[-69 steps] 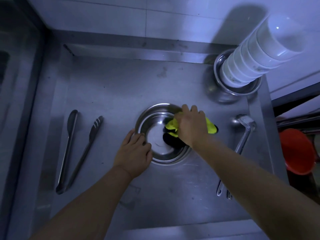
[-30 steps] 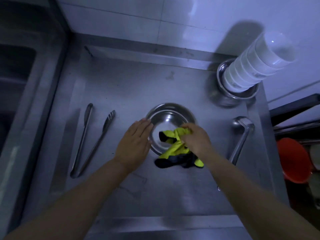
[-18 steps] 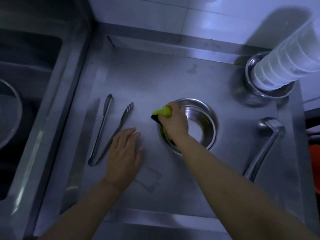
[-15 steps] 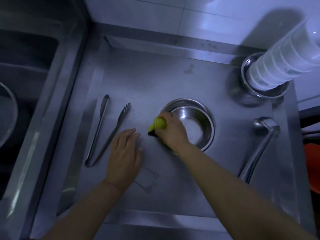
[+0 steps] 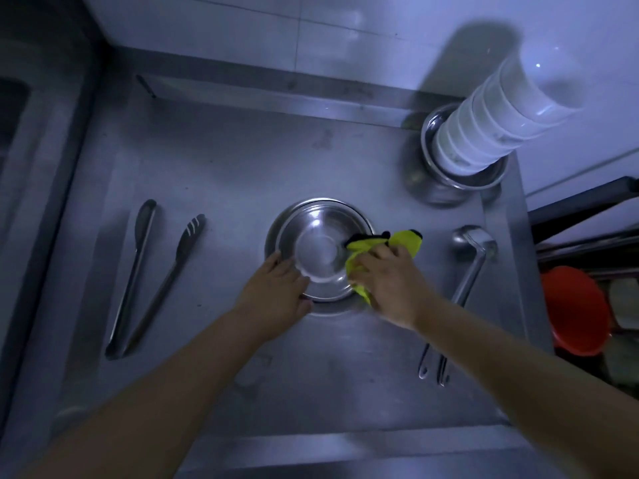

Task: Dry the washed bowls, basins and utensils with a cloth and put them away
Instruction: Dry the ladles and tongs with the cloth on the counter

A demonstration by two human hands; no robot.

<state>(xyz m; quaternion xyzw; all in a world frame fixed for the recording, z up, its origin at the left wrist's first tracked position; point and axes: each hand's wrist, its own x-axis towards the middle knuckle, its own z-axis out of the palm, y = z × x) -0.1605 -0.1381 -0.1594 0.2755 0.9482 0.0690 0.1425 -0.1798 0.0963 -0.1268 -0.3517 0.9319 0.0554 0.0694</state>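
One steel bowl [image 5: 320, 250] sits on the counter [image 5: 224, 150], and I place the rest from it. My left hand [image 5: 276, 292] holds its near-left rim, fingers over the edge and thumb outside. My right hand [image 5: 390, 285] is closed tight round one yellow-and-black cloth [image 5: 380, 243], pressing it on the bowl's right rim and inner wall; nothing else is in the bowl. Well left of it lies one pair of tongs [image 5: 136, 257]. Just right lies a ladle [image 5: 466, 281]; two handle ends show, so I cannot tell whether it is one or two. Behind and right, one steel basin [image 5: 439, 191] holds one stack of white bowls [image 5: 494, 122], too tightly nested to count. Far right is one red basin [image 5: 574, 309].
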